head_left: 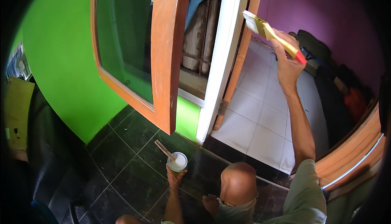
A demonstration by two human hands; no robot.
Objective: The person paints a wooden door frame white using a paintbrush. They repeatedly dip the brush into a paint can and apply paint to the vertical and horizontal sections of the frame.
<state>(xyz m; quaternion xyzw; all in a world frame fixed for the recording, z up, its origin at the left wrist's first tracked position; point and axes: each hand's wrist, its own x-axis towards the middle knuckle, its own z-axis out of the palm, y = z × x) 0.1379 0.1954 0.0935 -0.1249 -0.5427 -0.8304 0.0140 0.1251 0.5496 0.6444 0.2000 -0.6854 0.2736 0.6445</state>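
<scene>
My right hand is raised at the upper right, its fingers closed round the handle of a paintbrush. The handle is yellow with a red end, and white paint coats the bristles. Their tip is close to the upper part of a white door frame post; whether they touch I cannot tell. Low in the middle, my left hand grips a small paint can from below and the side. White paint shows inside it, and a wooden stick leans out over the rim.
An orange-framed glass window swings out left of the post, by a green wall. Beyond the doorway lie white floor tiles and a purple wall. Dark tiles cover the near floor. An orange door stands at right.
</scene>
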